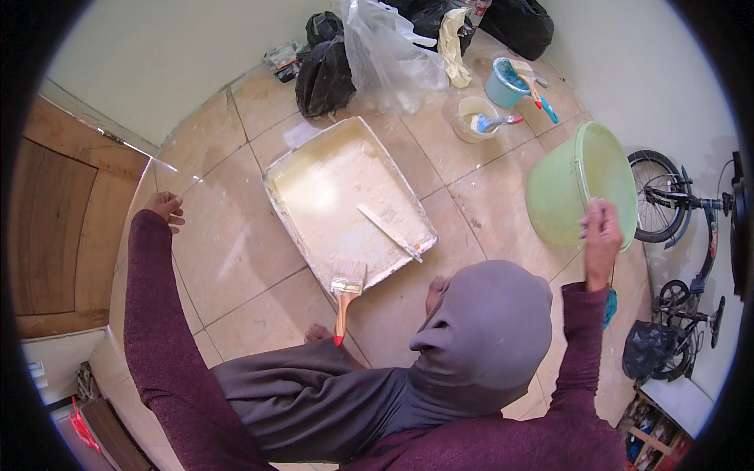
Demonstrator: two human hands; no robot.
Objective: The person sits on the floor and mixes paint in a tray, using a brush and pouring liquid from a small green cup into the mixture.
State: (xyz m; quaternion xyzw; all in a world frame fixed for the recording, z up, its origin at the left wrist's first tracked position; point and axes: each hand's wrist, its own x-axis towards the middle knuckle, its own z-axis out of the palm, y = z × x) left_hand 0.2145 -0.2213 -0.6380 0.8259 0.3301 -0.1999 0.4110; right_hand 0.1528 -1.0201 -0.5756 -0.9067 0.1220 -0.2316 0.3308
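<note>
My left hand [166, 210] hangs over the tiles at the left, fingers loosely curled and a little apart, with nothing visible in them. My right hand [602, 229] is raised at the right, fingers bent together. It overlaps the rim of a pale green bucket [550, 192]; whether it touches the bucket cannot be told. Between my arms lies a shallow tray [275, 206] coated in cream paint. A paintbrush [342, 302] rests across its near edge, wooden handle with a red tip outward. A flat, pale, paint-covered stick [389, 230] lies inside the tray.
Beyond the tray stand a tub [463, 129] and a blue pail [506, 88], both with brushes. Plastic bags [385, 59] line the wall. A wooden door [67, 228] is at the left, a small bicycle [679, 196] at the right. My bent knee [495, 322] rises beside the tray.
</note>
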